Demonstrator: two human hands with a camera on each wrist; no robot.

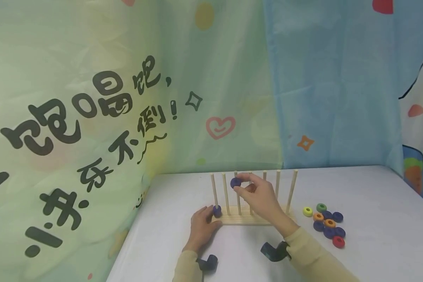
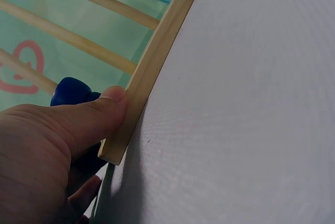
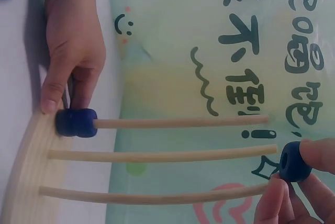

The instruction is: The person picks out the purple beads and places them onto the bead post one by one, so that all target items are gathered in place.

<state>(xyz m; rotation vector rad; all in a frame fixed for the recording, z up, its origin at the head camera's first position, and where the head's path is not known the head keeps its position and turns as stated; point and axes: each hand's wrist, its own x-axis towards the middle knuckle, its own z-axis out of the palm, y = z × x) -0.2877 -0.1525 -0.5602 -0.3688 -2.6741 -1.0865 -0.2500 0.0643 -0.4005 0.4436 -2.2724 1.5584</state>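
1. The left hand (image 2: 36, 156) fills the lower left of the frame, its thumb pressed flat against the end of a pale wooden base (image 2: 157, 62).
2. A dark blue ring (image 2: 70, 92) shows just above the thumb.
3. Wooden pegs (image 2: 78, 38) slant across the upper left.
4. A white table (image 2: 246, 119) fills the right.

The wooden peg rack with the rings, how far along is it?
Done: one dark blue ring sits at the foot of the leftmost peg of the wooden peg rack, steadied by the left hand. In hand: the right hand pinches another blue ring near a peg top. Left: the loose coloured rings on the white table.
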